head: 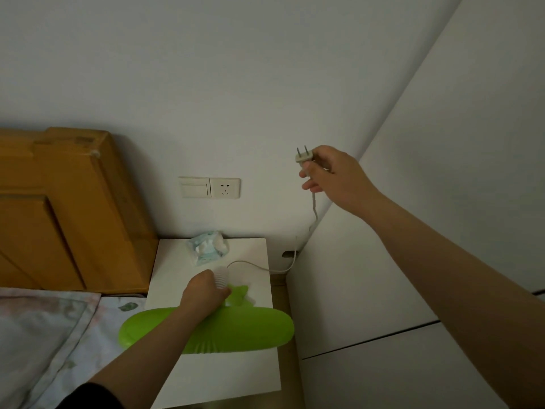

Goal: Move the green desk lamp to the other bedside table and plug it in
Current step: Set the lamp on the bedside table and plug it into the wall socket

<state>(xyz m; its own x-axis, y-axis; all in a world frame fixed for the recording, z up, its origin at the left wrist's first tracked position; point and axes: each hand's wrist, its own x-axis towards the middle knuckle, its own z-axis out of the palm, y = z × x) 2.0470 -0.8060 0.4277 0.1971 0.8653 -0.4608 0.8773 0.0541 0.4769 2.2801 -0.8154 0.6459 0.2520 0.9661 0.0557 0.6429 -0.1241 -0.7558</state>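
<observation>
The green desk lamp (236,329) stands on the white bedside table (206,376), its long green head across the table's middle. My left hand (203,293) grips the lamp's white ribbed neck. My right hand (333,175) holds the lamp's white two-pin plug (303,156) up in the air, pins pointing upward, to the right of the wall socket (225,188). The white cord (312,208) hangs from the plug, drops behind the table's right side and loops back onto the tabletop to the lamp.
A light switch (194,187) sits left of the socket. A pack of tissues (208,246) lies at the table's back edge. The wooden headboard (65,208) and bed with patterned bedding (44,335) are on the left; a white wardrobe (413,261) is on the right.
</observation>
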